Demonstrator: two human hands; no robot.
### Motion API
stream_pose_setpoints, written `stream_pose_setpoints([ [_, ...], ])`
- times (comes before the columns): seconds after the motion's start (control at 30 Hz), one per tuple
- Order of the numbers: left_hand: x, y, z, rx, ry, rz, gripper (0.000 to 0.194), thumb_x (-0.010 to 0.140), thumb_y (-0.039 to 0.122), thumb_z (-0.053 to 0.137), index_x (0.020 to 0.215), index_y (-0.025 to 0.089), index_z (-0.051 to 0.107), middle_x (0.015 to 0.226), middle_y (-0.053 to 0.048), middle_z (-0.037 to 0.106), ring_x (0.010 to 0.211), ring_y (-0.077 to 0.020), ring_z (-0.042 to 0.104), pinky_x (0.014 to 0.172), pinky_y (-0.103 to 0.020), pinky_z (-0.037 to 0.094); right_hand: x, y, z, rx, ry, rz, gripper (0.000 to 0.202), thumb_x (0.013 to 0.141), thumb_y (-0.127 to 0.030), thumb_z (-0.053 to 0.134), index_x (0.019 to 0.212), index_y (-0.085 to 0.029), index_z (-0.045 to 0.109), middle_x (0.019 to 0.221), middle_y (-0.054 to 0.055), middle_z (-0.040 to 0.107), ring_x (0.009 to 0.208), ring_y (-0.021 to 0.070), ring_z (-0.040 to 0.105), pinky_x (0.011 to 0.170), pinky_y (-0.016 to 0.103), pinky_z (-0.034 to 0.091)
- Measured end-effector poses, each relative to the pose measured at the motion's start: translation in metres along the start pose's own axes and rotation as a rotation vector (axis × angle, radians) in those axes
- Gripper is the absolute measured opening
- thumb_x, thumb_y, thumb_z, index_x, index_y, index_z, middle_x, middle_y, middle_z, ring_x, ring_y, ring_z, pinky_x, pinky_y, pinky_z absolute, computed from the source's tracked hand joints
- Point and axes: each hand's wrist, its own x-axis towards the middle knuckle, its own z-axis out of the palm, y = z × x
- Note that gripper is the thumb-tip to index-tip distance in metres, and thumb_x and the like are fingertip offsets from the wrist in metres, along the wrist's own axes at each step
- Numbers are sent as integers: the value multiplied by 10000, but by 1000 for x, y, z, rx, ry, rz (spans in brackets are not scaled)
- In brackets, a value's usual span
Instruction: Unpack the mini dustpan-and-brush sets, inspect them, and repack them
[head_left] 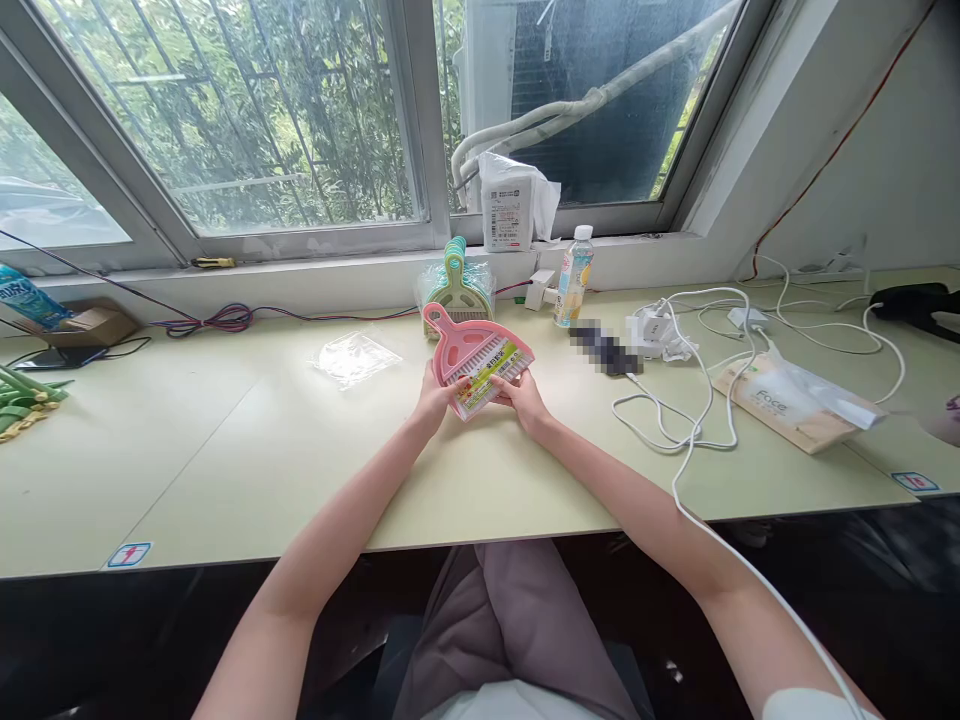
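Observation:
Both my hands grip a small pink dustpan (pixel 459 348) with a brush nested in it, tilted above the table's middle. A printed yellow-green and white label (pixel 491 378) spans its bristle side. My left hand (pixel 437 395) is closed on the lower left edge, thumb on the front. On the lower right side, my right hand (pixel 525 400) holds it, thumb across the label. Just behind stands a stack of green dustpans (pixel 455 275) in clear plastic. To the left lies a clear plastic bag (pixel 356 358), crumpled and flat.
A drink bottle (pixel 573 278) and a plugged-in adapter (pixel 539 290) stand by the wall. Right of my hands lie a phone (pixel 611 352), white cables (pixel 709 400) and a tissue pack (pixel 795 400). One cable crosses my right arm. A cardboard box (pixel 97 325) sits far left.

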Motion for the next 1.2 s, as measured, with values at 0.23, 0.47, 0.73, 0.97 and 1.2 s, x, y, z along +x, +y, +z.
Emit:
stream_pose_setpoints([
  [0.23, -2, -1, 4, 39, -9, -49, 765, 551, 234, 861, 1227, 203, 505, 1218, -108, 581, 1203, -301, 516, 1022, -484, 426, 1, -2, 0, -29, 53, -12, 371, 696, -226, 743, 965, -219, 488, 907, 20, 668, 825, 190, 682, 738, 405, 623],
  [0.47, -3, -5, 5, -14, 7, -67, 777, 554, 237, 863, 1238, 211, 496, 1227, -109, 596, 1212, -312, 520, 1028, -493, 433, 1, -3, -2, -38, 37, -30, 399, 668, -248, 774, 958, -220, 501, 929, 27, 675, 803, 194, 682, 737, 428, 621],
  [0.73, -5, 4, 9, -43, -19, -89, 783, 503, 193, 879, 1206, 191, 534, 1209, -123, 616, 1170, -339, 550, 987, -535, 458, 3, -5, -1, -23, 14, -35, 448, 628, -278, 815, 946, -220, 506, 892, 15, 679, 790, 198, 684, 717, 438, 628],
  [0.97, -7, 11, 12, -34, -88, -91, 750, 544, 220, 865, 1221, 200, 543, 1207, -118, 616, 1165, -324, 555, 1001, -516, 442, 3, -4, -1, -11, 32, -34, 418, 636, -249, 804, 932, -218, 511, 890, 16, 676, 791, 197, 681, 715, 437, 631],
  [1.2, 23, 21, -35, 511, -56, 68, 466, 775, 453, 667, 1162, 205, 589, 1330, -127, 530, 1349, -303, 361, 1132, -497, 218, 8, -6, -17, 56, 105, -46, 369, 676, -228, 767, 945, -213, 516, 934, 20, 673, 844, 191, 688, 801, 419, 612],
])
